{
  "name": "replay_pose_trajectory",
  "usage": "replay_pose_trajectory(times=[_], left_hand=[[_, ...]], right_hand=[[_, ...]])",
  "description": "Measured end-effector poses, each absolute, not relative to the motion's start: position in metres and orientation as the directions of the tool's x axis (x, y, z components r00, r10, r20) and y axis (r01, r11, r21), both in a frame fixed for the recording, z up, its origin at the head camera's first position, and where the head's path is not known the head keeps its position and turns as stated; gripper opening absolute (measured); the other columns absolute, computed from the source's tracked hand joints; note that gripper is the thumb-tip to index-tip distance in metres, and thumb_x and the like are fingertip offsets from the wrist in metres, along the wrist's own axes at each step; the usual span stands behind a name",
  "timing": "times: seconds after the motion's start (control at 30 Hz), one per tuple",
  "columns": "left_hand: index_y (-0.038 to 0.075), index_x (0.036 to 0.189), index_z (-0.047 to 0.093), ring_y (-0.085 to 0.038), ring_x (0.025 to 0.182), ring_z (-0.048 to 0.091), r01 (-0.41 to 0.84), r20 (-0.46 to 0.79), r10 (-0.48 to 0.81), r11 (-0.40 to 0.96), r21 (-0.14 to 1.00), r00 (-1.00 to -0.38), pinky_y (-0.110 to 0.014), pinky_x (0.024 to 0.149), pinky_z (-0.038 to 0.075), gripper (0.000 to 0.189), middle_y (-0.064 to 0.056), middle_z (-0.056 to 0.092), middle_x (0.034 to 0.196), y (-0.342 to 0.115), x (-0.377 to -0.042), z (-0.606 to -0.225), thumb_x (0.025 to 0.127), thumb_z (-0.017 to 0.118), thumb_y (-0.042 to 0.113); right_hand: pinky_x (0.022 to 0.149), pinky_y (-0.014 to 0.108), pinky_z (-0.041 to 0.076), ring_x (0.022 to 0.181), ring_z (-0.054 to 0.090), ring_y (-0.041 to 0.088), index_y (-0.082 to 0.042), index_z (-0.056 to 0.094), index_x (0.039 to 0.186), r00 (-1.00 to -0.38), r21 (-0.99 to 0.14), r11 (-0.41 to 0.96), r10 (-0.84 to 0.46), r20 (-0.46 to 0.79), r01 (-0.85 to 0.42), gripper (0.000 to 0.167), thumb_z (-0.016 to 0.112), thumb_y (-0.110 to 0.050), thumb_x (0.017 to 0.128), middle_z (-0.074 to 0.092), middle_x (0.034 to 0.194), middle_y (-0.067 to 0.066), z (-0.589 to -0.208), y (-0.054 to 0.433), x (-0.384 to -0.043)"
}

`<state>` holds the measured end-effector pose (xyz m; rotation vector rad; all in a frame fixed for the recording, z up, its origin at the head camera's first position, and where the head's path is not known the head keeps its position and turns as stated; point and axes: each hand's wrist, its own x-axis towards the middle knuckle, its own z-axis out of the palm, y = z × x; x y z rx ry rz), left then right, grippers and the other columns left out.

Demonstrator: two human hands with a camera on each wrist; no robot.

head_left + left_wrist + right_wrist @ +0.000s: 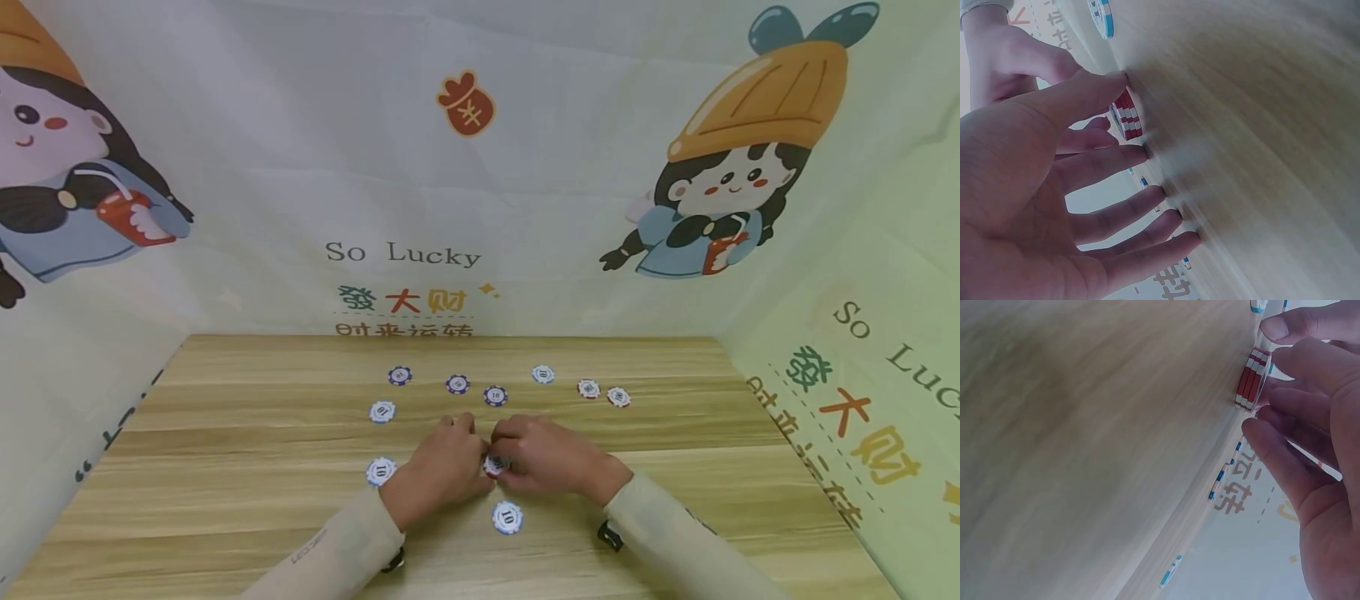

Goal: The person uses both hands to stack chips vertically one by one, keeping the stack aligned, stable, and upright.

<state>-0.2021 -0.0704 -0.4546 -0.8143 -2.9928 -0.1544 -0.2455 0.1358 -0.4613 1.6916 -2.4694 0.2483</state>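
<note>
Chip stack, half hidden from head, wrist views suggest three

We see a wooden table with light brown, striped grain. Around it, on 3 sides, stand pale cloth walls, a little wrinkled. On them we find printed 2 cartoon girls in orange hats, 1 red bag and colourful Chinese writing. The right wall looks yellow-green to us.
</note>
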Motion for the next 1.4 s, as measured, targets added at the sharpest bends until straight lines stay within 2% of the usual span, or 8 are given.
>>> replay_pose_trajectory(times=[0.4,0.57,0.87,1.13,1.4], left_hand=[[0.007,0.115,0.085,-0.033,0.097,0.065,0.494,0.035,0.493,0.867,0.067,-0.869,-0.043,0.083,0.062,0.044,-0.018,0.068,0.111,-0.071,-0.202,-0.454,0.09,0.089,0.043],[0.007,0.118,0.084,-0.035,0.101,0.066,0.486,0.016,0.486,0.872,0.059,-0.874,-0.044,0.087,0.062,0.048,-0.019,0.068,0.116,-0.07,-0.202,-0.453,0.091,0.089,0.046],[0.005,0.114,0.085,-0.034,0.099,0.065,0.486,0.032,0.485,0.871,0.068,-0.874,-0.045,0.086,0.062,0.044,-0.018,0.067,0.111,-0.071,-0.201,-0.453,0.09,0.089,0.041],[0.005,0.113,0.085,-0.033,0.099,0.065,0.497,0.034,0.496,0.866,0.059,-0.868,-0.044,0.087,0.061,0.044,-0.018,0.068,0.111,-0.07,-0.201,-0.455,0.09,0.088,0.042],[0.004,0.112,0.085,-0.033,0.099,0.065,0.499,0.036,0.498,0.864,0.06,-0.867,-0.044,0.086,0.061,0.043,-0.018,0.069,0.112,-0.069,-0.201,-0.455,0.09,0.088,0.04]], right_hand=[[0.097,0.036,0.06,0.106,0.071,0.02,-0.009,0.079,0.121,-0.408,-0.037,0.413,-0.877,0.255,-0.91,0.025,0.076,-0.016,0.098,0.074,0.116,0.004,-0.461,0.154,-0.253],[0.099,0.042,0.06,0.11,0.071,0.026,-0.007,0.078,0.121,-0.471,-0.051,0.473,-0.849,0.24,-0.879,0.026,0.078,-0.012,0.095,0.074,0.118,0.008,-0.459,0.169,-0.259],[0.097,0.049,0.06,0.11,0.07,0.032,-0.007,0.077,0.121,-0.581,-0.07,0.582,-0.781,0.229,-0.81,0.03,0.078,-0.009,0.092,0.073,0.118,0.01,-0.459,0.199,-0.276],[0.098,0.054,0.059,0.112,0.07,0.037,-0.004,0.074,0.13,-0.686,-0.079,0.685,-0.704,0.182,-0.724,0.04,0.078,-0.008,0.091,0.072,0.126,0.015,-0.457,0.224,-0.289],[0.098,0.055,0.058,0.113,0.07,0.038,-0.003,0.073,0.131,-0.736,-0.073,0.737,-0.655,0.168,-0.672,0.042,0.078,-0.005,0.089,0.072,0.128,0.016,-0.453,0.245,-0.299]])
